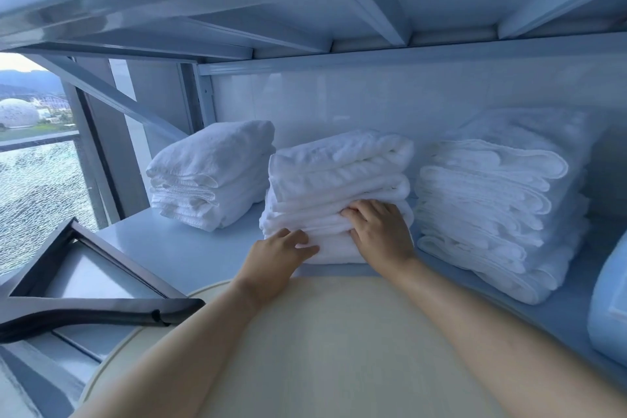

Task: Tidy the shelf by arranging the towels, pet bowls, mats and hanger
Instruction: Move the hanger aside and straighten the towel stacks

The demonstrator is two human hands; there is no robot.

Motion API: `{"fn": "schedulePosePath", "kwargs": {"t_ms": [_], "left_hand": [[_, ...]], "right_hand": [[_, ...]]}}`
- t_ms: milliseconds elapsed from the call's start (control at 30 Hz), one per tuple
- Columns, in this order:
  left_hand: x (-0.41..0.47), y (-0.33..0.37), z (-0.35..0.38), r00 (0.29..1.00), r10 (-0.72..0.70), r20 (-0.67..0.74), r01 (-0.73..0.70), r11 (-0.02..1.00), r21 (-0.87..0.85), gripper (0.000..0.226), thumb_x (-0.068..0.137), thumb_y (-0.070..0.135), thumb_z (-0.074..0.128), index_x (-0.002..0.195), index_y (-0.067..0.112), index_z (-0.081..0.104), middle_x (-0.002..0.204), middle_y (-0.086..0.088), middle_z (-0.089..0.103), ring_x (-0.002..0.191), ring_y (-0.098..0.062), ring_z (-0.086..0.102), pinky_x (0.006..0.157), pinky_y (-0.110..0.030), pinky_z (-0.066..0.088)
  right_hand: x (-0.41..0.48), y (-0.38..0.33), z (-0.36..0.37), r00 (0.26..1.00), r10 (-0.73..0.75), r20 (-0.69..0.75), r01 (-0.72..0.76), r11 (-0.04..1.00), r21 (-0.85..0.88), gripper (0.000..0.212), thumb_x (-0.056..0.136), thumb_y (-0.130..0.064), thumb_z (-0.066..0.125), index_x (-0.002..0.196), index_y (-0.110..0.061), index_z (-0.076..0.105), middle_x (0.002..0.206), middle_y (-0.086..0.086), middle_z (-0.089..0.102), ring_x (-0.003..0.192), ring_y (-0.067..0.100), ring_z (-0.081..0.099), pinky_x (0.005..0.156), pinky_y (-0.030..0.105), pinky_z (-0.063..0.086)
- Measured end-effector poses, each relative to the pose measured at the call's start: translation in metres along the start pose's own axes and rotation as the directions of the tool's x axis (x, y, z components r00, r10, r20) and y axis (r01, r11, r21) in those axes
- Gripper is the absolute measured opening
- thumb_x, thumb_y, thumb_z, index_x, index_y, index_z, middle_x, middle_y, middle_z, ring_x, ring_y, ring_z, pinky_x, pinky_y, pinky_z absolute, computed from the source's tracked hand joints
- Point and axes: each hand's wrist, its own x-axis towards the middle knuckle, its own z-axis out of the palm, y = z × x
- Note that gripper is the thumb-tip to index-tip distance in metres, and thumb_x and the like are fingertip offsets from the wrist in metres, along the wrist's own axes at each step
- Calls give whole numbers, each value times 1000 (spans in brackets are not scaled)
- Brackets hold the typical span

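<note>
Touching towels (pixel 339 166): left hand (pixel 281 248), right hand (pixel 378 231)

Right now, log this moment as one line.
phase: straightening towels | left hand: touching lower front of middle towel stack | right hand: pressing same front | left towel stack, right towel stack: untouched
</note>
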Motion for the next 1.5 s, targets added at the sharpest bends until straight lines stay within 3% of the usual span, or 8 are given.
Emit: {"fn": "schedulePosePath", "kwargs": {"t_ms": [333,500,667,900,1133,1233,1333,1500], "left_hand": [[8,1,6,999,-16,-47,17,1000,11,52,39,10,89,83,33,74,77,6,63,58,-15,59,38,-16,20],[4,-5,10,996,-9,-87,7,1000,-24,54,42,10,89,88,32,71,84,9,64,67,-15,61,34,-18,32],[4,-9,-3,969,0,-246,-13,999,-51,33,60,28,86,89,29,71,87,7,63,80,-11,50,32,-24,43],[19,4,-6,980,21,-199,4,993,122,55,44,16,90,96,17,71,88,5,66,70,-15,62,34,-19,34],[38,13,-5,985,-30,-168,62,980,189,36,29,-3,74,56,17,61,55,5,52,47,-14,52,32,-17,20],[34,18,-6,984,19,-180,15,982,187,34,30,-3,73,54,16,60,53,3,51,45,-15,50,33,-17,19],[31,24,-9,986,50,-160,-17,979,204,35,34,-5,76,59,15,61,58,1,52,48,-16,51,31,-19,22],[14,22,-12,969,128,-211,-100,986,135,49,49,27,88,93,13,71,91,0,66,76,-17,61,36,-23,41]], "right_hand": [[8,-6,-3,994,-19,-112,25,999,46,24,71,1,64,91,-13,66,88,1,64,77,23,61,63,35,48],[-11,-6,-5,998,-35,-52,39,997,73,23,71,0,68,89,-13,65,86,0,62,75,23,60,63,36,47],[-11,-2,-9,998,-65,17,63,991,122,29,66,-6,77,92,-11,67,90,1,62,79,23,58,67,36,49],[-19,5,-23,996,-48,70,42,996,84,52,60,-9,84,108,-4,64,103,8,63,94,23,59,79,33,52],[-19,4,-30,984,43,171,-80,973,216,32,68,4,74,97,-4,66,96,7,62,86,26,61,69,35,55],[-19,16,-41,963,83,258,-166,932,321,29,72,1,72,99,-8,66,101,4,62,92,21,59,78,17,44],[-13,22,-51,946,110,304,-209,925,317,30,75,-9,73,105,-10,67,110,2,62,100,20,58,78,9,32],[-18,17,-60,920,-18,393,-47,987,155,68,59,-29,86,120,-11,61,121,3,59,110,22,55,86,30,47]]}}
